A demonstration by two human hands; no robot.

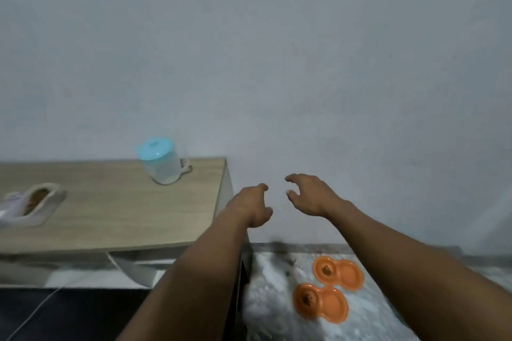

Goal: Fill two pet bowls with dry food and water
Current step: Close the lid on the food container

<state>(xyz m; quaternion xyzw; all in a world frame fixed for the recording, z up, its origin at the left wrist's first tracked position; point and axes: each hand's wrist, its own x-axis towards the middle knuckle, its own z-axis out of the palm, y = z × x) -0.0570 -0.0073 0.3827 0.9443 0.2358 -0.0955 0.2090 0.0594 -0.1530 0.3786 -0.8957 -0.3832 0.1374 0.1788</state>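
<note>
Two orange double pet bowls lie on the speckled floor at the lower right: the far bowl (pixel 338 273) and the near bowl (pixel 320 302). Each has a small heap of brown dry food in its left cup; the right cups look empty. A clear jug with a blue lid (pixel 161 162) stands on the wooden table (pixel 116 216). A white bag of dry food (pixel 34 203) lies open at the table's left. My left hand (pixel 253 206) and my right hand (pixel 310 194) are stretched out in the air, empty, with fingers curled apart, above the floor beside the table.
A plain grey wall (pixel 277 50) fills the upper view. The table's right edge is just left of my left hand. A thin white cable (pixel 41 304) runs over the dark floor at the lower left.
</note>
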